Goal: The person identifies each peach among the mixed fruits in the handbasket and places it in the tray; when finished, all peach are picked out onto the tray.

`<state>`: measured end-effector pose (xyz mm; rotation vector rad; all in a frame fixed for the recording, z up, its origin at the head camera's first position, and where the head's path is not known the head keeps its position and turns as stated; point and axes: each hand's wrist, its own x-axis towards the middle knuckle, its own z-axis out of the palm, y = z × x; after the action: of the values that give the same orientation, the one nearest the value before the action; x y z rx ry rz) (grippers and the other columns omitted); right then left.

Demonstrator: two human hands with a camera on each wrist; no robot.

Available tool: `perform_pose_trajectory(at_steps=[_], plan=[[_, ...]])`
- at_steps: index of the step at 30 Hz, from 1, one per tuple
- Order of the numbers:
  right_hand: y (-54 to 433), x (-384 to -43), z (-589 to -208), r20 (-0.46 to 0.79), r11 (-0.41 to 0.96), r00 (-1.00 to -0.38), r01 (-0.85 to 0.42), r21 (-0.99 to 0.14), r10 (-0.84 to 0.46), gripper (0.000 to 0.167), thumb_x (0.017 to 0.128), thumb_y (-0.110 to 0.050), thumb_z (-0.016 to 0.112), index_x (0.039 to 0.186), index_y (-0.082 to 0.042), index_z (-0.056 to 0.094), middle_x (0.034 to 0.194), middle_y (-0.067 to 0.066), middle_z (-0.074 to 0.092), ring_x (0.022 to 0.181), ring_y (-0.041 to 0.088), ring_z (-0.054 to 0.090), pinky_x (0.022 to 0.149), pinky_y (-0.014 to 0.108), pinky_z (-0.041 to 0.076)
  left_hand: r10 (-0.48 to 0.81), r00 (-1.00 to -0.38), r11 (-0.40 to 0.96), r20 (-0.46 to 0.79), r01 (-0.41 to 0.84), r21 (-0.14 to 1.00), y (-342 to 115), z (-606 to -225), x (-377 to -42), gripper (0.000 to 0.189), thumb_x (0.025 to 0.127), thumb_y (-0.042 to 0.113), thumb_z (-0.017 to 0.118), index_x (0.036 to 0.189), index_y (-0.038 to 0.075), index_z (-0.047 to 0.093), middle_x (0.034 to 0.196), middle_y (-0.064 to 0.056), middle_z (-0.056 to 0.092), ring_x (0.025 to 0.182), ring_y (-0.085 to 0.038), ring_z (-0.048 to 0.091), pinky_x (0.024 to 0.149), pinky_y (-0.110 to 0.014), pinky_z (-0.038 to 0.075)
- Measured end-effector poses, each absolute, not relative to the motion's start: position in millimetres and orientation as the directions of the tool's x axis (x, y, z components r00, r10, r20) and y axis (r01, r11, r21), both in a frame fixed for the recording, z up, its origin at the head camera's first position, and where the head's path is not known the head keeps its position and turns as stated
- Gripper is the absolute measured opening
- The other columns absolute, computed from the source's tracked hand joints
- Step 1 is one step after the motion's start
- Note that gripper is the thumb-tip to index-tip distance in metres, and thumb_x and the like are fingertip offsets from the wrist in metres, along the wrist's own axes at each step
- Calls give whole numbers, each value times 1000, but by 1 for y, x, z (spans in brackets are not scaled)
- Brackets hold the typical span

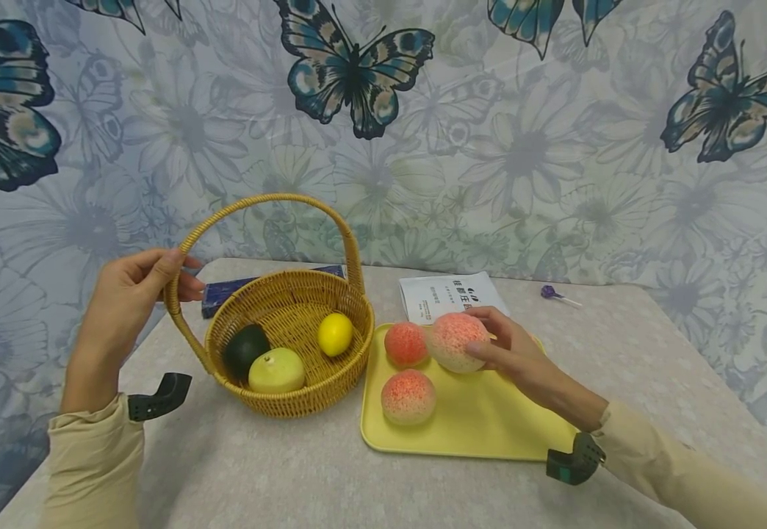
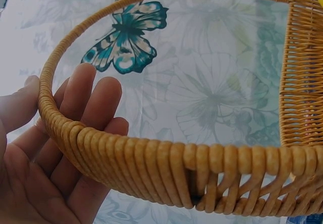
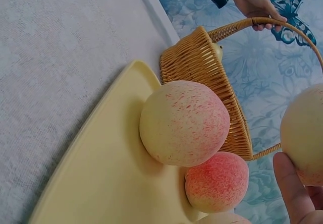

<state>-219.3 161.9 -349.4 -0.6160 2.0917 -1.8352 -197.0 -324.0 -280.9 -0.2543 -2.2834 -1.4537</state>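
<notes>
My left hand [image 1: 122,308] holds the side of the arched handle [image 2: 121,153] of a wicker basket [image 1: 291,400], thumb on one side and fingers on the other. Inside the basket lie a dark green avocado-like fruit [image 1: 246,349], a pale green fruit [image 1: 276,371] and a yellow lemon [image 1: 335,335]. With thumb and fingers, my right hand [image 1: 512,349] grips a large pink-speckled peach [image 1: 458,342] over a yellow tray [image 1: 489,426]. On the tray sit a cream-pink peach [image 3: 184,123] and a smaller redder peach [image 3: 217,182]. Another rounded fruit [image 3: 224,219] shows at the right wrist view's bottom edge.
Behind the tray lies a printed white paper [image 1: 449,294]. A purple lollipop [image 1: 558,295] is at the back right of the table [image 1: 628,353]. A dark blue box [image 1: 225,295] lies partly behind the basket. Butterfly-patterned cloth [image 1: 383,191] hangs along the back.
</notes>
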Motion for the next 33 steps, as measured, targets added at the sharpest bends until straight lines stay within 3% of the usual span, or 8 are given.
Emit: perform_pose_trajectory(at_steps=[7, 19, 24, 33], plan=[[169, -218, -354, 41, 119, -881, -110, -987, -471, 47, 95, -21, 59, 137, -10, 39, 137, 14, 44, 106, 21, 58, 82, 34, 53, -64, -895, 476, 442, 362, 802, -323, -281, -197, 41, 100, 29, 49, 111, -8, 61, 74, 2, 71, 67, -13, 70, 71, -15, 52], [177, -215, -363, 2, 156, -885, -84, -984, -465, 50, 95, -22, 59, 139, -7, 40, 136, 15, 46, 108, 25, 57, 83, 39, 54, -54, -893, 430, 447, 383, 818, -324, -281, -196, 34, 100, 27, 51, 107, -3, 65, 74, 0, 71, 66, -13, 70, 70, -15, 53], [180, -215, -368, 4, 139, -866, -85, -987, -501, 48, 96, -20, 57, 139, -7, 42, 134, 10, 50, 108, 24, 58, 84, 41, 53, -53, -892, 437, 449, 384, 813, -324, -281, -196, 37, 100, 27, 51, 108, -7, 63, 73, 0, 71, 66, -13, 70, 70, -15, 53], [182, -213, -376, -59, 190, -870, -40, -981, -489, 59, 96, -23, 57, 146, -3, 32, 147, 19, 36, 112, 19, 55, 85, 37, 52, -53, -894, 437, 444, 379, 816, -324, -281, -197, 36, 100, 27, 51, 108, -5, 64, 74, 0, 71, 66, -13, 70, 70, -15, 53]])
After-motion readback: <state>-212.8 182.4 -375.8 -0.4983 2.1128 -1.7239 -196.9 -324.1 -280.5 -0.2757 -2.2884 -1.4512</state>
